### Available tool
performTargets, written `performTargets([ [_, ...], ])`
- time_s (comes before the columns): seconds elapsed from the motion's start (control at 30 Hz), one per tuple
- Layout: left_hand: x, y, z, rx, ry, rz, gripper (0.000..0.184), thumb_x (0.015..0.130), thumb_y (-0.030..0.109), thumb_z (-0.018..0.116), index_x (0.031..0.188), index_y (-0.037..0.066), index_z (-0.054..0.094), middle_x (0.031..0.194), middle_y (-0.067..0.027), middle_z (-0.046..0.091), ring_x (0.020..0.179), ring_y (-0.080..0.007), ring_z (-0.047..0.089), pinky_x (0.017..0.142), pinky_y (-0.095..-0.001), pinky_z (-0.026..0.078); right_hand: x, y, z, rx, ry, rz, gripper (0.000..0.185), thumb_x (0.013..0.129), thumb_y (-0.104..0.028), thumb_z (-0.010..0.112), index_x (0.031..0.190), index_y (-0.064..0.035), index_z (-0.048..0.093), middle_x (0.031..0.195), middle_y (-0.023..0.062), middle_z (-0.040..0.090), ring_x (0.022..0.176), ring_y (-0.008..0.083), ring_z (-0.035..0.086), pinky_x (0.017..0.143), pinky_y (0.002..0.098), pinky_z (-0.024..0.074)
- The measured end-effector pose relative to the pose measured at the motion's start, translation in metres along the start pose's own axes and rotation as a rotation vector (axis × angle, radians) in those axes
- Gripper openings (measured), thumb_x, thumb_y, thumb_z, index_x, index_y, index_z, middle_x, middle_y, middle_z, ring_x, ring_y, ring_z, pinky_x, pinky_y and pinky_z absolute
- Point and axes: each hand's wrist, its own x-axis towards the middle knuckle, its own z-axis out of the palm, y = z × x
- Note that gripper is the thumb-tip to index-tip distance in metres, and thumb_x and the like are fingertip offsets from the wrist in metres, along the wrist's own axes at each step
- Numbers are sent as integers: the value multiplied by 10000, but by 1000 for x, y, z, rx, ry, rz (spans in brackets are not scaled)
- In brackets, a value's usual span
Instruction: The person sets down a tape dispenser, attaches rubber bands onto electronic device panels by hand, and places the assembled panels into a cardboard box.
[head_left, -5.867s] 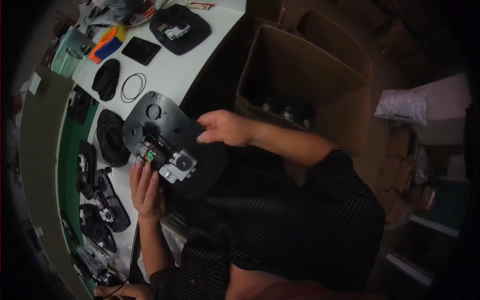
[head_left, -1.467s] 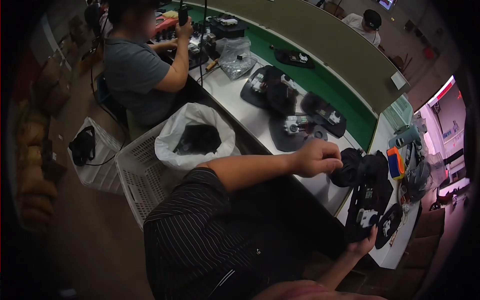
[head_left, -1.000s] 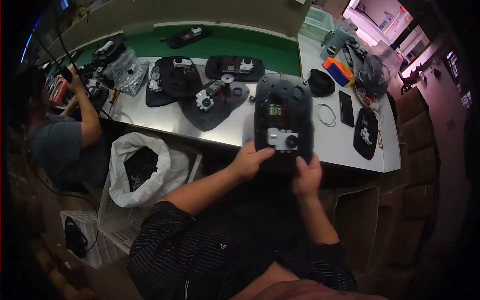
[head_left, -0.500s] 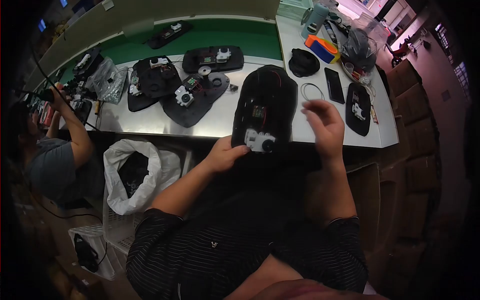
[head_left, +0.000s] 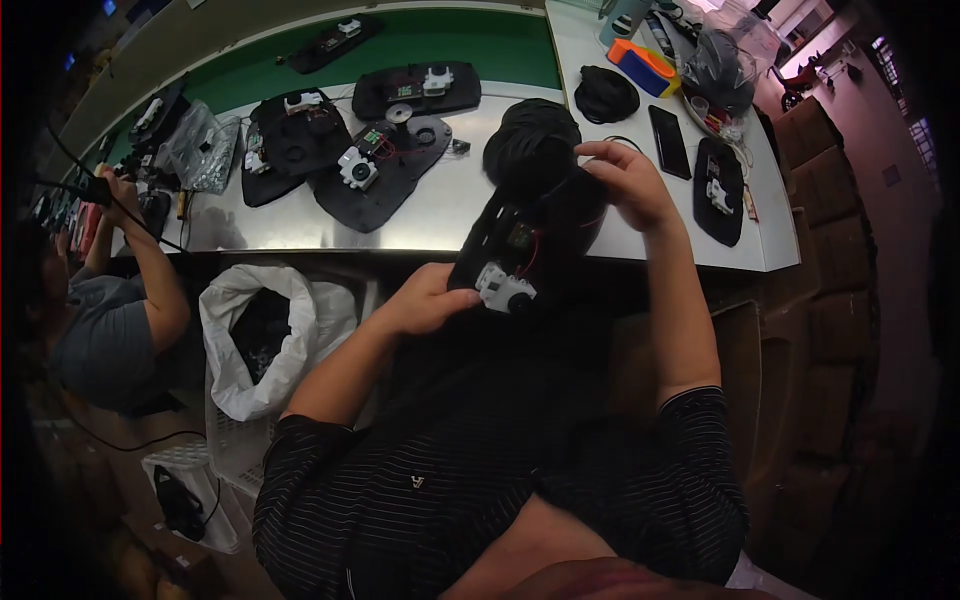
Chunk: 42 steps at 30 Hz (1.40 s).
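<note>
My left hand (head_left: 432, 298) is closed on the near left edge of a black plastic panel (head_left: 562, 222), thumb beside a white module with a round black part (head_left: 507, 290). A small circuit board (head_left: 520, 236) and a red wire show on the panel's face. The panel is tilted just over the table's front edge. At its far right corner, my right hand (head_left: 635, 182) has thumb and fingers closed on the rim; the exact contact is partly hidden. Just beyond lies a bundle of black cable-like strands (head_left: 530, 140).
Similar black panels with white modules (head_left: 375, 175) lie at the left and back of the table. To the right are a phone (head_left: 670, 142), another black panel (head_left: 718, 190) and an orange-blue object (head_left: 643, 68). A white sack (head_left: 215, 310) stands below; another person (head_left: 120, 320) works at left.
The panel has tilted and turned, its far end coming nearer and exposing the black bundle behind it. My right hand has moved from beside the panel to its far right corner.
</note>
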Motion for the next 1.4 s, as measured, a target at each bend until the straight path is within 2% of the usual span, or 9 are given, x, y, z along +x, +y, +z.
performTargets([
  [0.23,1,-2,-2,-24,26,20,211,844,122,581,1014,4,623,903,-47,651,833,-129,576,787,-280,456,-20,-7,-13,-292,-13,-38,314,755,-62,696,1051,5,618,804,16,596,701,92,562,658,215,466],
  [0.3,3,-4,-3,27,52,-14,209,847,122,577,1013,6,625,906,-47,651,838,-129,577,789,-280,456,-29,-17,-10,-437,103,-83,241,746,-47,691,972,5,625,748,9,574,660,89,549,614,211,455],
  [0.73,14,-15,14,-114,100,-118,231,864,104,571,1061,-8,614,982,-36,642,903,-122,572,830,-284,449,-53,-62,67,-214,-140,-180,173,785,-65,697,919,-10,603,745,26,610,616,82,568,505,195,423],
  [0.87,16,-16,24,-46,32,-94,231,864,99,569,1063,-9,610,982,-32,637,907,-122,567,831,-278,448,-1,-76,94,-399,-241,-124,204,786,-118,704,923,1,610,737,34,616,637,84,594,536,205,450],
  [1.03,13,-25,32,-230,-51,-50,248,862,99,581,1087,-1,601,999,-37,631,904,-128,568,832,-278,447,58,-69,124,-992,-225,-131,346,790,-216,719,1029,14,620,825,87,660,743,160,649,679,255,511],
  [1.17,1,-30,31,-439,-10,-86,249,847,81,572,1080,3,611,1015,-53,636,934,-133,571,857,-284,445,47,-71,99,-965,-16,-334,388,803,-229,706,1082,19,602,945,119,655,901,179,640,817,281,507],
  [1.3,-8,-36,32,-540,27,-27,283,850,67,562,1119,-17,587,1049,-77,633,964,-150,581,873,-296,451,6,-38,49,-752,164,-313,351,812,-126,691,1110,14,570,1005,91,634,904,157,623,816,279,505],
  [1.37,-11,-42,34,-600,28,-16,293,851,65,559,1129,-24,579,1062,-83,631,972,-157,584,880,-300,452,-11,0,34,-606,250,-308,380,778,-159,724,1086,15,584,951,80,649,808,137,617,725,258,503],
  [1.4,-12,-45,35,-599,20,-26,297,850,64,559,1133,-26,577,1070,-86,630,981,-159,583,885,-301,450,-21,11,33,-553,207,-188,405,783,-141,715,1124,14,561,969,81,641,818,130,609,731,258,500],
])
